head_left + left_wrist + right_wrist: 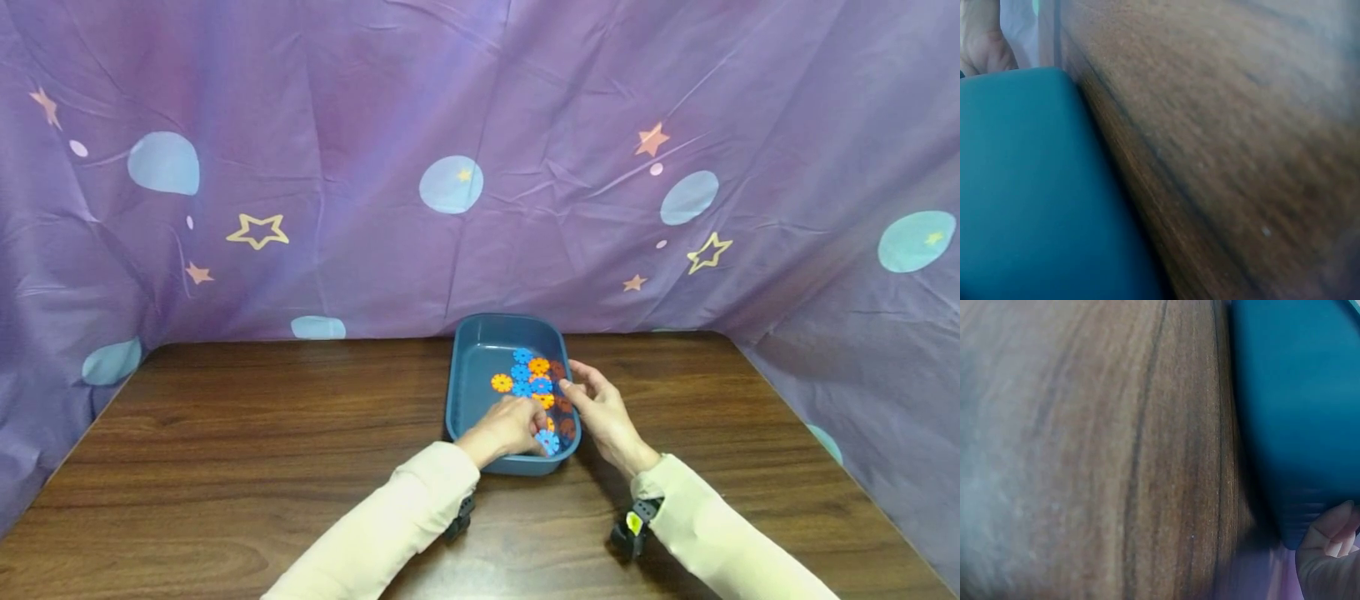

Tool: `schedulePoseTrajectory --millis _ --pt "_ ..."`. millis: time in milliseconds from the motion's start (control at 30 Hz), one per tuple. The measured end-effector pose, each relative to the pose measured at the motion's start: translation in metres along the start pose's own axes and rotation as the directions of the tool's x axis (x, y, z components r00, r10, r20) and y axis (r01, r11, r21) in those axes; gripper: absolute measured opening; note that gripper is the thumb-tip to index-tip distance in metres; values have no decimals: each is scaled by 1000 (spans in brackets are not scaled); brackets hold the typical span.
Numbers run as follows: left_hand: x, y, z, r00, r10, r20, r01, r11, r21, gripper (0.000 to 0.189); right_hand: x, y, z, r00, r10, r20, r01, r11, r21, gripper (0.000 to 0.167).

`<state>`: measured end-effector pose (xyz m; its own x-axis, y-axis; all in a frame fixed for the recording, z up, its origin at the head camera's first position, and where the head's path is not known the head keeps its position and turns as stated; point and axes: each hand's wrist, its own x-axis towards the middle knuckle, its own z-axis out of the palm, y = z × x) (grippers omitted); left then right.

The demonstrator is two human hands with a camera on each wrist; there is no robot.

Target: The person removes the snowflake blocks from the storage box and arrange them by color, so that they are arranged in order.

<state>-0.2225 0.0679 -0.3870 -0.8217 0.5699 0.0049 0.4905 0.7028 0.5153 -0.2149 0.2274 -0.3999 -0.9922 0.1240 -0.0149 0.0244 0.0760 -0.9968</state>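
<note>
A blue rectangular plastic bin (468, 367) stands on the table and holds blue, orange and red snowflake discs. My left hand (510, 427) reaches over its near left side, fingers curled down inside. Thumb and fingers pinch a blue snowflake disc (548, 442) near the right front corner. At the right side, my right hand (607, 414) grips the bin's rim, thumb on the edge and fingers along the outside. In the right wrist view, the right hand (1329, 562) touches the bin wall (1304, 412). The bin wall (1035, 187) partly hides the left hand (988, 47) in the left wrist view.
The brown wood-grain table (262, 442) extends to both sides of the bin. Close behind the bin hangs a purple curtain (375, 208) with stars and planets, which also runs along the sides. Black devices (633, 529) are strapped at both wrists.
</note>
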Motion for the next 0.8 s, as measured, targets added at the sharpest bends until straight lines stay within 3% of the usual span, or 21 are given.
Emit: schedulePoseTrajectory --millis 400,600,800 --pt "-1 0 -2 998 -8 -69 6 1000 -30 23 0 0 0 1000 -4 -3 4 1000 2 47" --pt "1 -2 -2 992 -17 -125 -5 984 -178 13 -1 1 0 1000 -7 -6 7 1000 -1 47" --pt "1 -2 -3 986 -63 -157 3 935 -355 10 -2 1 0 1000 -18 -12 18 1000 -15 46"
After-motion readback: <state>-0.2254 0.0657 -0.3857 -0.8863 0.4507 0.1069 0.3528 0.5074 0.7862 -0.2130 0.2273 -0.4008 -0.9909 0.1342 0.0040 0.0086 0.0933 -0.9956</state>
